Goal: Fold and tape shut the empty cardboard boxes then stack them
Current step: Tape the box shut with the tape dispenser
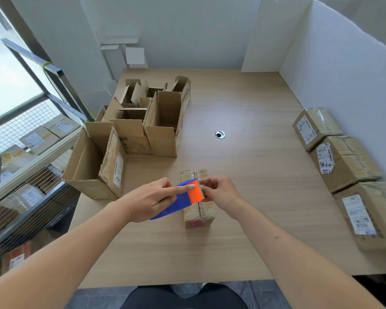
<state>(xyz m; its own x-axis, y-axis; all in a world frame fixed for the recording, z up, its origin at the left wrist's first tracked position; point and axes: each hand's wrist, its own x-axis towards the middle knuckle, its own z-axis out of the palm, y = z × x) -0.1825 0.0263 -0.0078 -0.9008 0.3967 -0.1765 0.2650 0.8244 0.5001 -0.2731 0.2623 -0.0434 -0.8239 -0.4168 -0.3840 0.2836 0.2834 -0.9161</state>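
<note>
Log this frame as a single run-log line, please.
stage: taping | left hand: holds tape dispenser over small box | right hand: at the dispenser's blade end | open boxes: waiting, far left

Bright daylight from the left window (7, 85); soft shadows, wide-angle edge distortion.

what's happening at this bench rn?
A person is taping a small cardboard box shut in the middle of the table. The left hand holds a blue and orange tape dispenser over the box, index finger laid along its top. The right hand pinches at the dispenser's toothed end. Open, untaped boxes stand at far left; three closed labelled boxes sit in a row along the right edge, not stacked.
</note>
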